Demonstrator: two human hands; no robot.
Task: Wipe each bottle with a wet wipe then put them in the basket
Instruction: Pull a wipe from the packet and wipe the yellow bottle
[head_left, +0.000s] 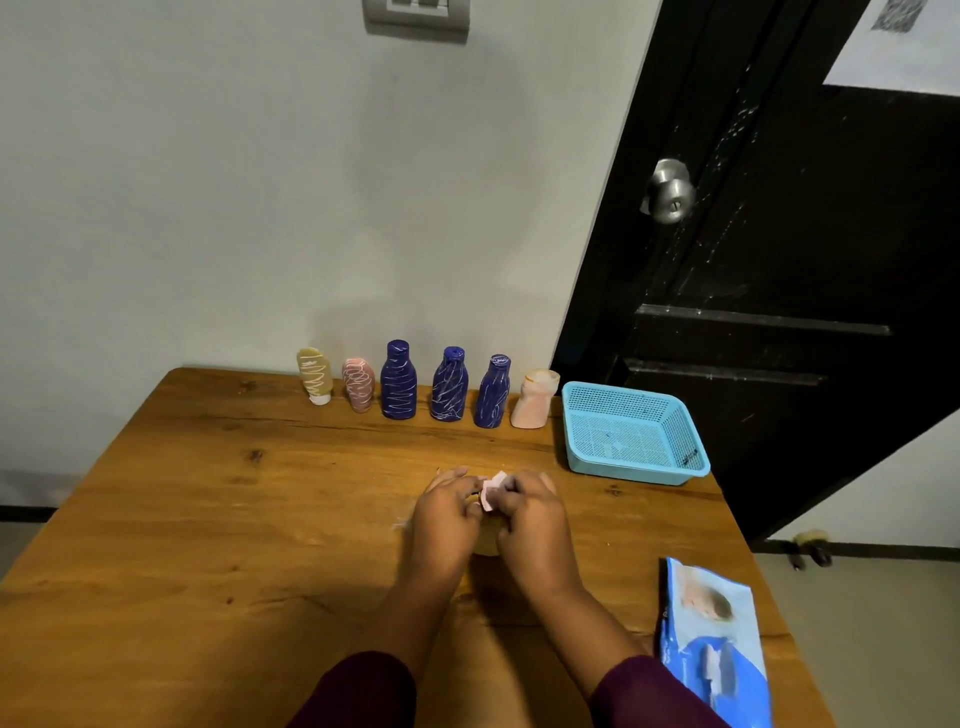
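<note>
Six bottles marked with white scribbles stand in a row at the table's far edge: a tan bottle (314, 375), a pink bottle (358, 384), three dark blue bottles (398, 380) (449, 385) (493, 392), and a peach bottle (535, 400). To their right sits a light blue mesh basket (631, 470) with nothing in it. At mid-table my left hand (447, 512) and my right hand (530, 512) meet, both pinching a small pale pink-white piece (492, 491). A tan rounded shape (487, 543) shows between my wrists; what it is I cannot tell.
A blue wet wipe pack (714, 639) lies at the table's near right corner. The grey wall stands right behind the bottles. A black door with a steel knob (670, 191) stands to the right of the wooden table (234, 519).
</note>
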